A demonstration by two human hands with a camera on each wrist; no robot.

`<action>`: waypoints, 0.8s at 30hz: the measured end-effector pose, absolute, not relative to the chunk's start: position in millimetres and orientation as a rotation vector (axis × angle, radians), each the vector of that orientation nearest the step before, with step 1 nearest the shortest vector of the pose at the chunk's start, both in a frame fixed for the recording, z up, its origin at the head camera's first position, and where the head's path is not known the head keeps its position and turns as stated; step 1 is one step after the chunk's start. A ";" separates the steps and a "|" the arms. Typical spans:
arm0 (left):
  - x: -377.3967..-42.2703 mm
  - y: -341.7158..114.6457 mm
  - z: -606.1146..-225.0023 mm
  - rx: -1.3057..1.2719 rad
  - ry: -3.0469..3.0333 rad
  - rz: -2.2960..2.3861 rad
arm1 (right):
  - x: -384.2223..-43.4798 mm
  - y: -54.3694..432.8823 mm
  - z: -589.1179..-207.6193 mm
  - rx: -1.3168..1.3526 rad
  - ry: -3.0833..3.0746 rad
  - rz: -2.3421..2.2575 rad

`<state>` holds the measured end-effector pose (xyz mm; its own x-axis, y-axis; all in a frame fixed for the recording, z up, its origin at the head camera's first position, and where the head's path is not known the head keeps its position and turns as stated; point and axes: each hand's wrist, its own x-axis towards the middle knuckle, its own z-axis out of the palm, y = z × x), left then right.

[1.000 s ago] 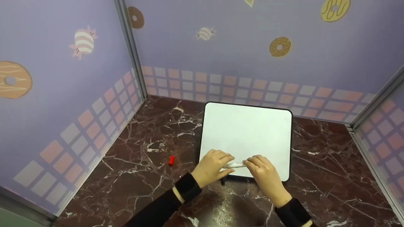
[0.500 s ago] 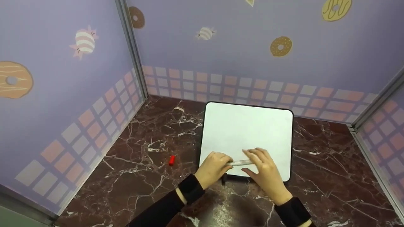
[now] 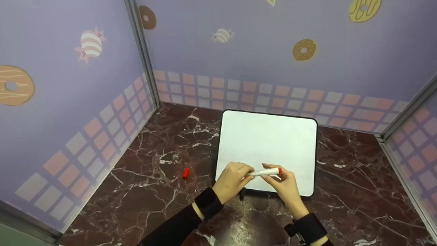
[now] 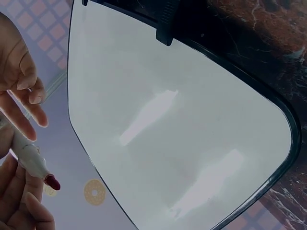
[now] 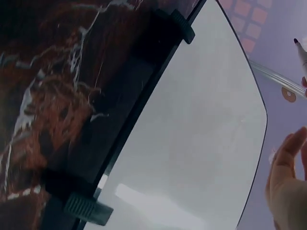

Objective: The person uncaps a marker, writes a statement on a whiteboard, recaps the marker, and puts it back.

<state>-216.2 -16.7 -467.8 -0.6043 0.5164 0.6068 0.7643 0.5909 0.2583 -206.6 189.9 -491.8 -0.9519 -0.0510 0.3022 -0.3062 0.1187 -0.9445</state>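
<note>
Fingers of the left hand (image 3: 229,181) pinch the marker (image 3: 268,172) towards its writing end, above the near part of the whiteboard (image 3: 273,136), while those of the right hand (image 3: 289,186) spread loosely about the other end; whether any of them touch it, I can't tell. And look, the tip (image 4: 53,182) is bare! Dark red, uncovered, with the red cap (image 3: 185,173) lying on the table (image 3: 136,191) to the left of the whiteboard, well apart from it. So where's the danger? Just 1 hand clearly has hold; if that pinch slackens, the marker could drop and streak red across the whiteboard. Left fingers sliding towards the tip could get inked, too. Hard to follow, mind: from the head, the left hand covers the tip; the right wrist view cuts off the marker beyond the whiteboard's edge; the left wrist view crops both hands. The right wrist view shows 2 dark feet (image 5: 88,209) on the whiteboard's near edge, the head view only 1.
</note>
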 end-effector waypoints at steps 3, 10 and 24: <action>-216.9 -17.0 -467.4 -1.018 -2.354 -0.703 | -207.4 185.7 -492.9 0.342 -2.130 2.071; -219.5 -18.0 -467.6 -1.010 -2.353 -0.726 | -206.7 173.6 -490.9 0.322 -1.978 2.273; -240.5 -42.0 -458.4 -0.845 -2.396 -0.896 | -221.5 167.5 -478.6 0.261 -1.821 2.363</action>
<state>-240.5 -42.0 -458.4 -0.7144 0.3867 0.5832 0.6745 0.6023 0.4269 -221.5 167.5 -478.6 -0.9742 0.0098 0.2256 -0.2206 -0.2537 -0.9418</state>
